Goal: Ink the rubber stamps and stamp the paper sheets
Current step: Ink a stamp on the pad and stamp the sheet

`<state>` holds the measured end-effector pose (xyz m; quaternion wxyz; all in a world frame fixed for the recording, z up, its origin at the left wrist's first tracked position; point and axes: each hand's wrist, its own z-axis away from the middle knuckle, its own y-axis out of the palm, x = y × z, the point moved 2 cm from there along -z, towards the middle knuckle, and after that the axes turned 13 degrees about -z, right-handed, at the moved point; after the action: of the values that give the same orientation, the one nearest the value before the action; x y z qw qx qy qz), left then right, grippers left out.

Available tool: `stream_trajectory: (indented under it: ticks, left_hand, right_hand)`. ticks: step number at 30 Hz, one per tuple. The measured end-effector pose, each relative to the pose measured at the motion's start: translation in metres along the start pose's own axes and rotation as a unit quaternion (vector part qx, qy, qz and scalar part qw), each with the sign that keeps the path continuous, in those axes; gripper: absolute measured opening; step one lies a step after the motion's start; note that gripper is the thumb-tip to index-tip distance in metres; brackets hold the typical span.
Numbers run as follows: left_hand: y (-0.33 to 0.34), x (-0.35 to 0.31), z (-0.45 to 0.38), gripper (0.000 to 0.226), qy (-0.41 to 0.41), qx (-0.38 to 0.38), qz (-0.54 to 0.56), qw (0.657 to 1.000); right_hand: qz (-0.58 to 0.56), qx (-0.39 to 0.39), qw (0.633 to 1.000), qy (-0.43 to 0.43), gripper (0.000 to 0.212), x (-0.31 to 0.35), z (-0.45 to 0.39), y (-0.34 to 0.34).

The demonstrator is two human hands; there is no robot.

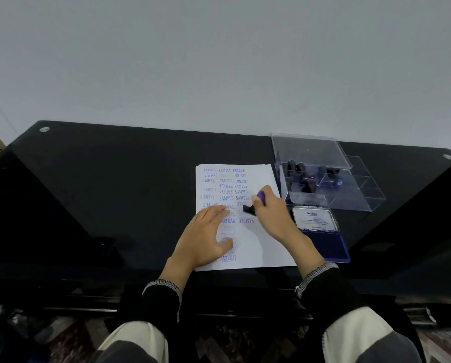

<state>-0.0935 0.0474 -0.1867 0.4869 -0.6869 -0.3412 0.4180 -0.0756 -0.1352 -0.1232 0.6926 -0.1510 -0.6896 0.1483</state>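
Observation:
A stack of white paper sheets (261, 244) lies on the black glass table, the top sheet covered with several blue imprints such as SAMPLE, AIR MAIL and FRAGILE. My left hand (206, 237) rests flat on the sheet's left half, fingers spread. My right hand (270, 208) grips a rubber stamp (250, 209) with a purple handle, its black base tilted just over the paper's right column. An open blue ink pad (326, 244) sits right of the paper, its lid folded back.
A clear plastic box (355, 189) with its lid open stands at the back right, holding several more black-and-purple stamps (300, 176). The black table (114, 195) meets a plain wall behind. Dark panels flank both sides.

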Motion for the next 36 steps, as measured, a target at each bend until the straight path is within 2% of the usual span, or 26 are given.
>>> stream_trajectory:
  ticks: [2,4,6,9,15,17,20,24,29,33,36]
  left_hand:
    - [0.0,0.001,0.0,0.079,0.0,0.001,0.001,1.0]
    - [0.0,0.001,-0.001,0.078,0.0,0.003,0.001,1.0]
    - [0.0,0.001,-0.001,0.078,0.001,0.003,0.001,1.0]
    - [0.0,0.001,-0.001,0.079,0.0,0.006,-0.003,1.0]
    - [0.0,0.0,-0.002,0.08,-0.005,0.015,-0.001,1.0]
    - [-0.001,0.0,-0.002,0.08,-0.004,0.017,-0.002,1.0]
    - [-0.001,0.0,-0.001,0.08,0.001,0.015,-0.003,1.0]
    - [0.0,0.0,-0.001,0.086,0.01,0.035,-0.028,0.999]
    - [-0.001,-0.002,-0.002,0.106,0.02,0.072,-0.067,0.995]
    - [-0.003,-0.009,-0.003,0.083,0.002,0.106,-0.065,0.992]
    - [-0.004,-0.022,-0.003,0.073,-0.019,0.1,-0.053,0.993]
  right_hand:
    - [-0.07,-0.078,0.994,0.006,0.02,-0.003,-0.002,-0.014]
    - [-0.169,-0.122,0.977,0.04,0.018,-0.006,-0.003,-0.025]
    - [-0.238,-0.139,0.958,0.076,0.013,-0.01,-0.001,-0.032]
    - [-0.256,-0.141,0.952,0.089,0.013,-0.013,0.004,-0.034]
    - [-0.219,-0.148,0.962,0.07,0.019,-0.017,0.008,-0.034]
    - [-0.161,-0.132,0.978,0.032,0.02,-0.015,0.011,-0.034]
    - [-0.027,-0.068,0.997,-0.028,0.011,-0.009,0.019,-0.03]
    - [0.097,-0.025,0.993,-0.069,0.022,-0.012,0.034,-0.021]
    - [0.093,-0.029,0.994,-0.054,0.015,-0.02,0.042,-0.014]
    - [0.072,-0.049,0.995,-0.056,0.015,-0.027,0.047,-0.008]
    - [0.03,-0.075,0.996,-0.049,0.017,-0.03,0.047,-0.008]
